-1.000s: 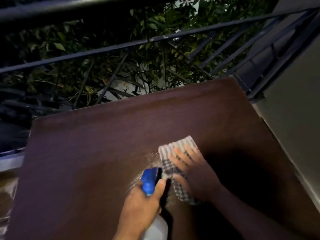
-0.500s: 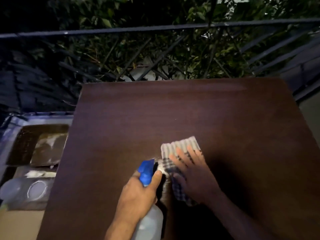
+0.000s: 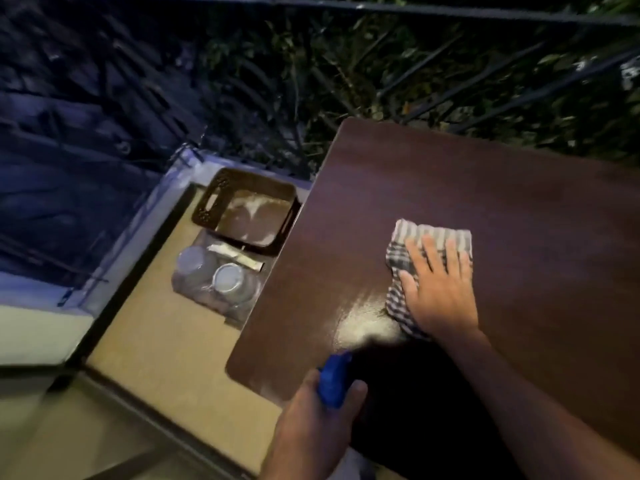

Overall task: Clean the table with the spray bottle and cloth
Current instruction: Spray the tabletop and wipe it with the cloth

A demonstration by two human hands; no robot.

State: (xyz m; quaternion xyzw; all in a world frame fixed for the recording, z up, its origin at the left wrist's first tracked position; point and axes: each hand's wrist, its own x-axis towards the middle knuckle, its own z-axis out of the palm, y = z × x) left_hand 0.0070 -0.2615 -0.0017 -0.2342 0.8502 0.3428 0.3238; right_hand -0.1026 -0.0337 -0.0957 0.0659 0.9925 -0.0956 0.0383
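The scene is outdoors in low light, on a balcony with a dark metal railing (image 3: 485, 12) at the far side and green leaves (image 3: 433, 74) behind it. The biggest thing is the counter (image 3: 519, 188), a dark brown wooden surface with a rounded near-left corner. A pale wet patch (image 3: 367, 323) shines on it, just left of the cloth. Below the counter on the left is a beige floor (image 3: 162, 341). On this floor stands a brown plastic basket (image 3: 221, 188) with handle holes, and just beside it, nearer to the camera, lies a clear container (image 3: 207, 275) with round white shapes inside; what these are I cannot tell.

The cloth (image 3: 415, 237), grey and white with stripes and checks, lies folded on the counter. The right hand (image 3: 440, 289) presses flat on it, fingers spread, not clenched. The left hand (image 3: 311, 424) is closed around the spray bottle (image 3: 334, 382), whose blue head points to the wet patch; the body of the bottle is hidden by the hand.
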